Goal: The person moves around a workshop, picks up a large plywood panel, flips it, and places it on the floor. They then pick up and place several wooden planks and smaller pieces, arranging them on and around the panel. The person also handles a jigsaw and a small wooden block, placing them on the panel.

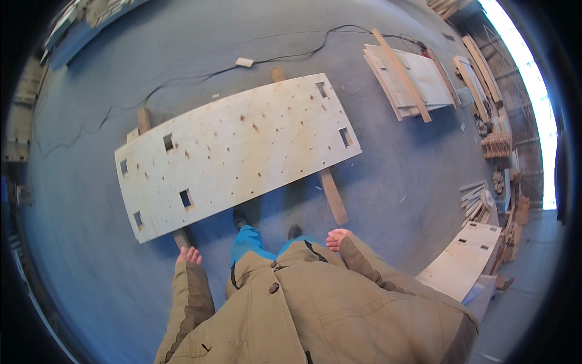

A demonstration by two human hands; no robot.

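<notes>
Plywood panel (242, 161), pale and perforated, lies just ahead across wooden beams (332, 197) that project beyond its long edges, above the grey floor (388, 200). I find the left hand (189, 255) near one beam end by the panel's closer edge, and the right hand (337, 239) near another. Fingers on both are released, loosely bent and empty. I note a dark cable (285, 58) beyond the panel.

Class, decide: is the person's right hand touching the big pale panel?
Apart: the head view shows floor between the right hand and the pale panel.
</notes>
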